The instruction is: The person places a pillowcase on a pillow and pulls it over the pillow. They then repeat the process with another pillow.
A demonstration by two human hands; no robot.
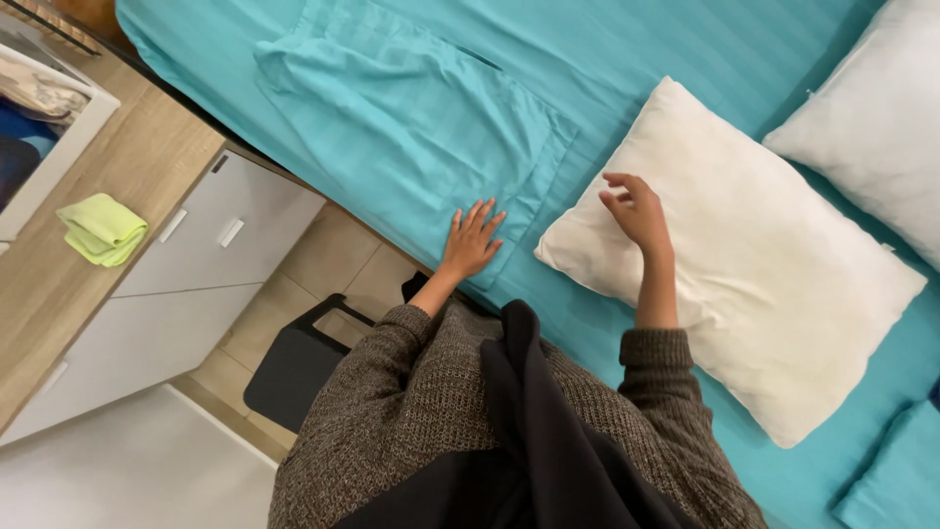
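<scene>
Resting flat, fingers spread: left hand [472, 238], palm down on teal pillowcase [411, 137], near its lower corner; grips nothing.
Right hand [636, 209]: over white pillow [734, 274], fingers loosely curled, half open, holding nothing; contact w/ pillow can't be told.
Pillowcase: lies flat on bed [685, 49], just left of white pillow, edge almost touching pillow's left corner.
White pillow: bare, no cover, lies diagonally on teal sheet.
2nd white pillow [871, 118]: upper right of first, partly out of frame.
Teal folded fabric [896, 480]: below-right of white pillow, at frame corner.
Sleeves: grey-brown knit; dark cloth hangs down person's front.
Black stool [294, 367]: on tiled floor, well left-below pillow, beside bed edge.
White drawers [186, 264] w/ wood top: far left of pillow.
Yellow-green cloth [103, 230]: folded, on that wood top.
</scene>
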